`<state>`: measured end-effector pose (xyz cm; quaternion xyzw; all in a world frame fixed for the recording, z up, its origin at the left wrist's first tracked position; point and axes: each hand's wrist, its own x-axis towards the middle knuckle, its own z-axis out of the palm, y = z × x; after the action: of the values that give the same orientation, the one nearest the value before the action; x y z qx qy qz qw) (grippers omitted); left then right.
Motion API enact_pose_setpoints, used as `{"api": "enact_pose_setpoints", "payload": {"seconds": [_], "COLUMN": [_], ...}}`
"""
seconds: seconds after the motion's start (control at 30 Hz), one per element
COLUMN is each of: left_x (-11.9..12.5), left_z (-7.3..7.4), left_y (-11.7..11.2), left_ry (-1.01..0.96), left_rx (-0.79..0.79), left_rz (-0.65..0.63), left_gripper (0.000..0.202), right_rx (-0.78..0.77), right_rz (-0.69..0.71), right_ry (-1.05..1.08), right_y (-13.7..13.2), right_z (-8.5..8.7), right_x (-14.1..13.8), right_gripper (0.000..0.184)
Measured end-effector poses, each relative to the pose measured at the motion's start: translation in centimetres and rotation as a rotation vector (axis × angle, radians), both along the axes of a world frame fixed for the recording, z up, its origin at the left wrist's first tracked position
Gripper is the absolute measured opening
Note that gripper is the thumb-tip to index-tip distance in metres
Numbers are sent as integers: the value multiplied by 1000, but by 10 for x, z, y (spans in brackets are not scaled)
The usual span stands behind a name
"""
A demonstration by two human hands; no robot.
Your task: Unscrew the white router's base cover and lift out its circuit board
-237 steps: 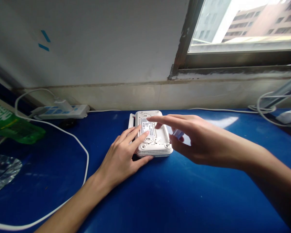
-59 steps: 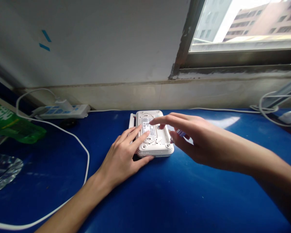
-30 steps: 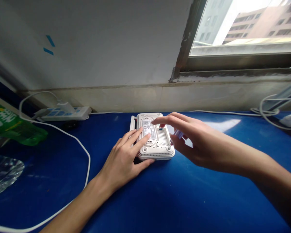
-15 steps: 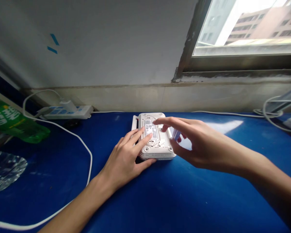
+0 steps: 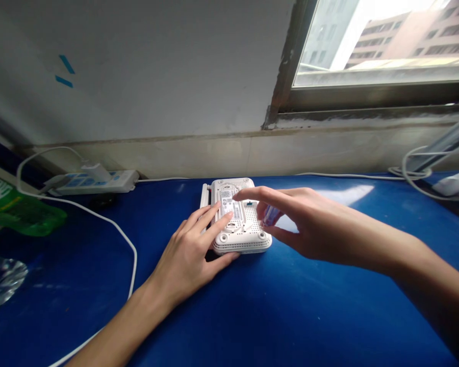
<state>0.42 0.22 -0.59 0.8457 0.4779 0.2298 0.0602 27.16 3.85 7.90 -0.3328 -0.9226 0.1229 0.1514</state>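
Observation:
A white router [image 5: 246,238] lies upside down on the blue table [image 5: 275,316], its label and vent holes facing up. My left hand [image 5: 187,260] rests on its left side, fingers flat across the label and thumb against the front edge. My right hand [image 5: 313,229] hovers over the router's right side with the index finger stretched out above the label. Its thumb and other fingers pinch a small clear bluish object [image 5: 271,215] that I cannot make out.
A white power strip [image 5: 95,181] with a plug sits at the back left, and its white cable [image 5: 132,255] loops across the table. A green bottle [image 5: 19,211] and crumpled clear plastic [image 5: 0,278] lie at the left. Coiled white cables [image 5: 413,171] lie at the back right, under the window [image 5: 382,46].
My right index finger has drawn slightly back along the label. The left hand stays on the router. The view has swung a little.

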Motion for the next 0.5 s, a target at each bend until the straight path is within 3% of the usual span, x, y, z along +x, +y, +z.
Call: {"api": "enact_pose_setpoints", "payload": {"seconds": [0.37,0.5], "left_x": [1,12], "left_z": [0,7], "left_y": [-1,-1], "left_ry": [-26,-100], "left_rx": [-3,43], "left_rz": [38,71], "left_gripper": [69,59], "right_rx": [29,41], "right_rz": [-28,-51], "right_ry": [140,207], "right_y": [2,1], "right_z": [15,21], "right_x": [8,9], "right_gripper": [77,74]}}
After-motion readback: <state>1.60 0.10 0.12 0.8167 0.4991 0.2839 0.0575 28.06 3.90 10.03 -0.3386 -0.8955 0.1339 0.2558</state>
